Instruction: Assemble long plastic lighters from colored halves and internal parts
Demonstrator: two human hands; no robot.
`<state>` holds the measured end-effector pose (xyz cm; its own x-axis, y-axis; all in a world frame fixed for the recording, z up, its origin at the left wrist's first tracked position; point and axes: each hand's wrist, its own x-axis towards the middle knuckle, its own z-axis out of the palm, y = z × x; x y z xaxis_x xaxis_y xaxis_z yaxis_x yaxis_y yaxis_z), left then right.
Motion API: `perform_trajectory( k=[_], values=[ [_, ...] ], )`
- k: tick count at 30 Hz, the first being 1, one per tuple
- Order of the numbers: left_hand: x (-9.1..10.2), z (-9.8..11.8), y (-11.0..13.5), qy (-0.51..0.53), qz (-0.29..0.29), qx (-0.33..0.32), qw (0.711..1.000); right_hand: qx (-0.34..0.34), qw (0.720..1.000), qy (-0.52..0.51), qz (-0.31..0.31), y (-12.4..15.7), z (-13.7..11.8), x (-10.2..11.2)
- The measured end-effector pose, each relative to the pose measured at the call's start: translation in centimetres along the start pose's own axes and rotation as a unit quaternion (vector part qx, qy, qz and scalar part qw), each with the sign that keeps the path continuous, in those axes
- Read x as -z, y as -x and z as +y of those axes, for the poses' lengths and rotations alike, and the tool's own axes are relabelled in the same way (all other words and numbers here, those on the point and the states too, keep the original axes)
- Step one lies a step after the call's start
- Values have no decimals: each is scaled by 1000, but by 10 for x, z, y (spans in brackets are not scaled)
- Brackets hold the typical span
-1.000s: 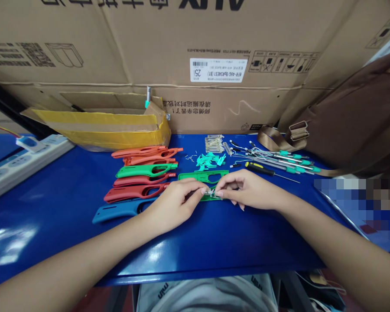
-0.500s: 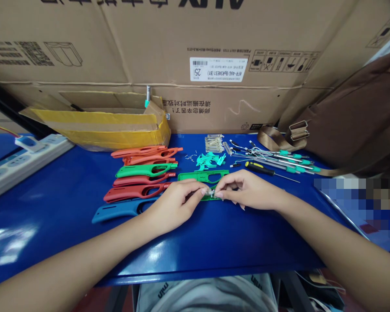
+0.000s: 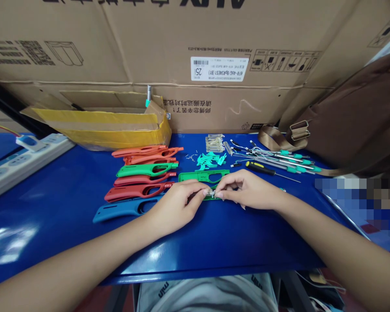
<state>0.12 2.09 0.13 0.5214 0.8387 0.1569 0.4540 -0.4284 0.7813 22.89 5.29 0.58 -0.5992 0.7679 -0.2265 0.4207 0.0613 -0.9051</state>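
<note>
My left hand (image 3: 178, 207) and my right hand (image 3: 251, 190) meet over the blue table. Between their fingertips they pinch a small clear plastic lighter fuel tank (image 3: 212, 193), mostly hidden by the fingers. Right under it lies a green lighter shell half (image 3: 211, 199), largely covered by my hands. Just beyond, another green shell half (image 3: 203, 176) lies with its inner side up. Left of my left hand is a row of lighter shells: a blue one (image 3: 117, 211), a red one (image 3: 123, 193), a green one (image 3: 134, 169) and orange ones (image 3: 139, 151).
Teal triggers (image 3: 209, 161), clear tanks (image 3: 213, 144) and tiny white pins (image 3: 191, 157) lie beyond my hands. Metal lighter tubes with wires (image 3: 289, 161) and a screwdriver (image 3: 260, 168) are at right. Behind stand a yellow-taped box (image 3: 117, 134), a power strip (image 3: 52, 149) and a brown bag (image 3: 351, 112).
Almost nothing differs. Both hands keep their pinch on the small clear part, with only a slight shift of the fingers and of the whole view.
</note>
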Motion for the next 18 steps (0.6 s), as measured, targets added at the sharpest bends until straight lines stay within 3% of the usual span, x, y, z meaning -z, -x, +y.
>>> perform_trajectory(
  k=[8,18],
  values=[
    [-2,0,1,-19,-9,9,1000,-1,1000,9,3,-2,1,1],
    [0,-2,0,-2,30,-21,999,-21,999,9,32,0,-5,-1]
  ],
)
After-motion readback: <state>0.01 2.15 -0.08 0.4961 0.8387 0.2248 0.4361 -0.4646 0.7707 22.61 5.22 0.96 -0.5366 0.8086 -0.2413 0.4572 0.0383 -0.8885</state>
